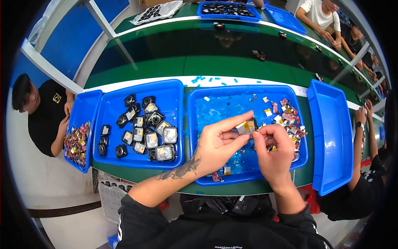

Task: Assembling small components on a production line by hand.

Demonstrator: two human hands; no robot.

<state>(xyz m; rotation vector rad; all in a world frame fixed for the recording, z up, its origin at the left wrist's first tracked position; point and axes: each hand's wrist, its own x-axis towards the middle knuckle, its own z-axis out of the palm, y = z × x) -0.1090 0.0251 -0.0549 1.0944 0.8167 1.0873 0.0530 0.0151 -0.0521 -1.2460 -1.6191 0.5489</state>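
Note:
Above the middle blue tray (244, 177), my left hand (219, 145) is closed on a small smartwatch part (243, 128) with a silver battery, yellow tape and a dark squarish rim. Thumb and fingers of my right hand (275, 147) pinch its near right edge; my fingertips hide what exactly they grip there. Right of my hands, the tray holds a heap of red circuit boards with batteries (288, 116). Bits of blue film (211, 108) cover much of its bottom. Near the front wall lie a loose silver battery (226, 170) and a small red board (215, 176).
To the left, a blue tray (166, 89) holds several smartwatch cases (151, 140); beyond it a narrower tray (98, 97) contains circuit boards (76, 143). Another blue tray (331, 137) stands at right. Behind runs a green conveyor (166, 66) carrying small parts. Co-workers sit left, right and across.

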